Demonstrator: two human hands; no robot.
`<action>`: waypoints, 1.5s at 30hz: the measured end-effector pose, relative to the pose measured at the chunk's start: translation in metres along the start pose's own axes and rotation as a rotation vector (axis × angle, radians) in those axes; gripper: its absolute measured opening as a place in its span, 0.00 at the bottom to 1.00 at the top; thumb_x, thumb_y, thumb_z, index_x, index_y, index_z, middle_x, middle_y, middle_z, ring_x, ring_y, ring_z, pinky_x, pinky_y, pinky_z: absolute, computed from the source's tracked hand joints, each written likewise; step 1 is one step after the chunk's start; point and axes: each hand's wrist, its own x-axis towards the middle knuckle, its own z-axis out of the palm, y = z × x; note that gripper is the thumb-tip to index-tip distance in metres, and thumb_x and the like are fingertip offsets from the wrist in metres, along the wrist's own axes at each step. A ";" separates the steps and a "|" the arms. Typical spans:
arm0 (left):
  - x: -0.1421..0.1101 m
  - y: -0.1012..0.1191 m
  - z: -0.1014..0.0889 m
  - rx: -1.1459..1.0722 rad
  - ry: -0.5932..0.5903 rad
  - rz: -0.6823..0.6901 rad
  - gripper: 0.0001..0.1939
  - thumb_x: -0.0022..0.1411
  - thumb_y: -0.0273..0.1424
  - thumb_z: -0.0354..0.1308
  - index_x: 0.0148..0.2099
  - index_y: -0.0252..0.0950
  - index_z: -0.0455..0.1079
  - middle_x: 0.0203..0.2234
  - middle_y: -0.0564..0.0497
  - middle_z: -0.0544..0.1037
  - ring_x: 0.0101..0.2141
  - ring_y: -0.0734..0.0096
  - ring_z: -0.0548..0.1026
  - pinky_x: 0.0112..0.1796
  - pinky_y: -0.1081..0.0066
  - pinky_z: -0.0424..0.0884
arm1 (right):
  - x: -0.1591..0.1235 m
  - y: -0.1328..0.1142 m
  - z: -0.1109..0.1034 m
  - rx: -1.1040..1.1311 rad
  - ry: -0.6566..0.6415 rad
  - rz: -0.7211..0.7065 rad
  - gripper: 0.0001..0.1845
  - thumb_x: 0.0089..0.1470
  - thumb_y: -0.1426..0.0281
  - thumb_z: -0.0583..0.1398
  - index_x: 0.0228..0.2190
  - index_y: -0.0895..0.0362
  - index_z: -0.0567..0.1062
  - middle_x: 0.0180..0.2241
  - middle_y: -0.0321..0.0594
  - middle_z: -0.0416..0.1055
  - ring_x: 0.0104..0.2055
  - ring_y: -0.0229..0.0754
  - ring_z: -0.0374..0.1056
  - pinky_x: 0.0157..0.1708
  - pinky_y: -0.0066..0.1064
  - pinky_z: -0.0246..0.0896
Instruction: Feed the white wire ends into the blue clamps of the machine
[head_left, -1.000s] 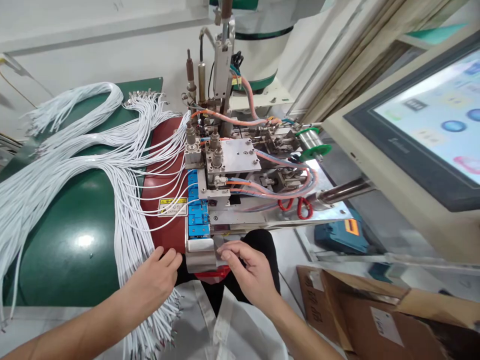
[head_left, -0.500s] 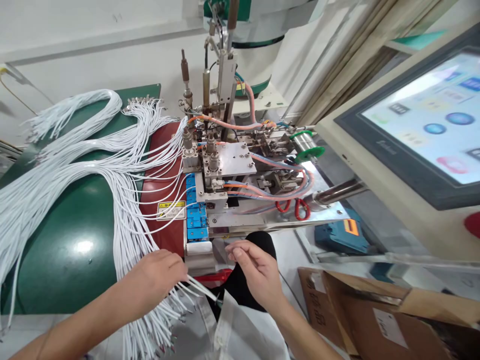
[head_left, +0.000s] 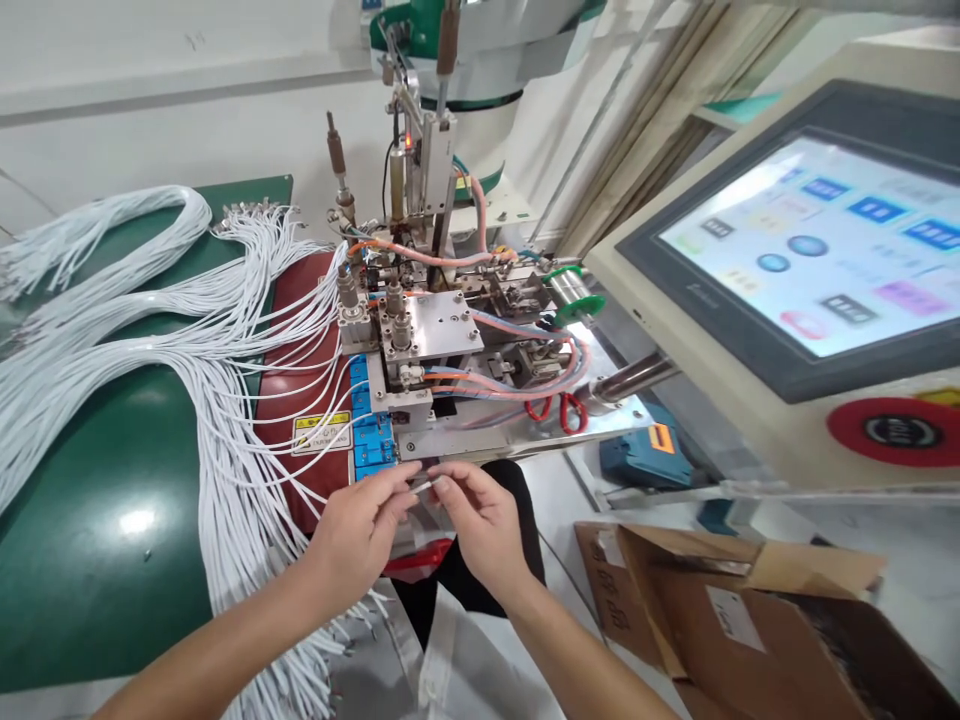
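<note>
We hold a short visible length of thin, round, white cable (head_left: 424, 487) between the hands, in front of the row of bright blue rectangular blocks (head_left: 372, 440) on the metal machine with orange and grey hoses (head_left: 441, 325). Left hand (head_left: 343, 540): thumb and fingers pinch the cable. Right hand (head_left: 486, 530): thumb and forefinger come together at the other end of the piece; we can't tell if they clamp it or only touch. To handle it well, we should pinch lightly near the end, keep the piece straight between both sets of fingertips, steady it with the left and make only small finger adjustments with the right, no tugging or sharp bends. Looks: white, slim, smooth as far as we can see, slightly tilted; tip detail hidden by fingers, too small to read. The big bundle of long white cables (head_left: 232, 500) fans over the dark green tabletop (head_left: 97, 520) on our left.
</note>
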 end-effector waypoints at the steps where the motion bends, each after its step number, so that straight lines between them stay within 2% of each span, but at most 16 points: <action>1: 0.001 0.000 0.001 -0.059 0.001 -0.044 0.17 0.63 0.30 0.45 0.54 0.39 0.63 0.30 0.52 0.76 0.28 0.75 0.73 0.34 0.73 0.71 | 0.002 0.000 0.002 0.005 -0.010 0.011 0.06 0.49 0.67 0.58 0.26 0.58 0.72 0.22 0.34 0.68 0.23 0.33 0.63 0.25 0.25 0.62; 3: 0.004 0.000 0.002 -0.168 -0.008 -0.095 0.19 0.63 0.30 0.45 0.55 0.38 0.61 0.27 0.53 0.74 0.26 0.76 0.71 0.31 0.74 0.71 | 0.004 -0.001 0.005 0.003 -0.075 0.032 0.07 0.49 0.67 0.57 0.24 0.58 0.70 0.20 0.33 0.66 0.22 0.32 0.62 0.24 0.24 0.60; 7: 0.007 -0.002 0.002 -0.325 -0.072 -0.181 0.17 0.61 0.34 0.48 0.49 0.36 0.69 0.24 0.52 0.74 0.25 0.75 0.70 0.28 0.75 0.69 | 0.008 -0.001 0.008 -0.134 -0.195 0.022 0.10 0.50 0.68 0.56 0.20 0.58 0.68 0.18 0.33 0.64 0.22 0.34 0.61 0.23 0.25 0.59; 10: 0.010 -0.005 -0.002 -0.426 -0.058 -0.286 0.15 0.59 0.34 0.51 0.43 0.34 0.72 0.23 0.52 0.74 0.22 0.76 0.68 0.25 0.76 0.68 | 0.011 -0.002 0.007 -0.270 -0.131 -0.066 0.07 0.49 0.71 0.57 0.23 0.59 0.73 0.23 0.37 0.67 0.25 0.36 0.64 0.26 0.26 0.60; 13: 0.013 -0.008 -0.006 -0.492 -0.031 -0.377 0.11 0.55 0.34 0.55 0.35 0.32 0.73 0.23 0.51 0.75 0.20 0.77 0.67 0.26 0.75 0.67 | 0.013 -0.002 0.006 -0.255 -0.070 -0.155 0.06 0.49 0.73 0.57 0.28 0.57 0.75 0.29 0.40 0.70 0.32 0.38 0.67 0.31 0.28 0.62; 16: 0.016 -0.008 -0.009 -0.540 -0.045 -0.442 0.09 0.51 0.33 0.59 0.28 0.31 0.72 0.17 0.53 0.73 0.20 0.77 0.67 0.26 0.75 0.65 | 0.016 -0.003 0.007 -0.235 -0.097 -0.216 0.05 0.47 0.74 0.58 0.27 0.57 0.76 0.28 0.40 0.70 0.31 0.38 0.67 0.29 0.28 0.63; 19: 0.018 -0.009 -0.007 -0.565 -0.051 -0.486 0.09 0.49 0.34 0.60 0.27 0.31 0.71 0.15 0.54 0.71 0.19 0.77 0.66 0.24 0.76 0.63 | 0.019 -0.005 0.010 -0.244 -0.118 -0.252 0.05 0.45 0.76 0.59 0.23 0.57 0.75 0.24 0.39 0.70 0.27 0.37 0.67 0.26 0.27 0.62; 26: 0.015 -0.010 -0.002 -0.528 0.012 -0.415 0.09 0.55 0.33 0.54 0.30 0.32 0.71 0.20 0.53 0.71 0.22 0.76 0.67 0.26 0.75 0.65 | 0.022 -0.002 0.015 -0.317 -0.031 -0.251 0.05 0.44 0.76 0.59 0.20 0.57 0.73 0.23 0.37 0.68 0.25 0.36 0.64 0.23 0.26 0.59; 33: 0.016 -0.013 0.002 -0.623 0.085 -0.419 0.09 0.56 0.32 0.53 0.29 0.32 0.69 0.21 0.55 0.70 0.22 0.78 0.66 0.27 0.77 0.64 | 0.020 0.005 0.029 -0.127 0.034 -0.101 0.08 0.46 0.74 0.58 0.18 0.58 0.71 0.22 0.36 0.65 0.26 0.36 0.64 0.27 0.28 0.60; 37: 0.014 -0.012 0.005 -0.634 0.158 -0.417 0.08 0.55 0.32 0.54 0.31 0.32 0.70 0.21 0.55 0.71 0.23 0.77 0.67 0.28 0.77 0.65 | 0.018 0.006 0.039 -0.120 0.099 -0.094 0.08 0.45 0.74 0.57 0.17 0.58 0.70 0.21 0.35 0.63 0.25 0.35 0.62 0.25 0.27 0.59; 39: 0.013 -0.012 0.006 -0.640 0.176 -0.426 0.09 0.55 0.32 0.54 0.32 0.32 0.71 0.22 0.54 0.71 0.25 0.76 0.67 0.29 0.77 0.65 | 0.018 0.006 0.041 -0.176 0.139 -0.158 0.08 0.45 0.75 0.56 0.18 0.58 0.69 0.21 0.35 0.63 0.24 0.35 0.61 0.24 0.27 0.59; 43: 0.011 -0.012 0.008 -0.676 0.176 -0.433 0.10 0.56 0.34 0.55 0.35 0.32 0.72 0.26 0.52 0.74 0.30 0.73 0.70 0.35 0.74 0.67 | 0.018 0.008 0.039 -0.384 0.203 -0.455 0.06 0.45 0.77 0.56 0.20 0.57 0.69 0.22 0.36 0.64 0.25 0.36 0.62 0.26 0.28 0.60; 45: 0.010 -0.013 0.009 -0.693 0.173 -0.433 0.10 0.56 0.34 0.55 0.35 0.32 0.72 0.28 0.51 0.75 0.31 0.72 0.70 0.36 0.73 0.67 | 0.019 0.010 0.037 -0.468 0.206 -0.557 0.05 0.45 0.77 0.56 0.22 0.57 0.69 0.23 0.37 0.65 0.27 0.37 0.63 0.27 0.29 0.61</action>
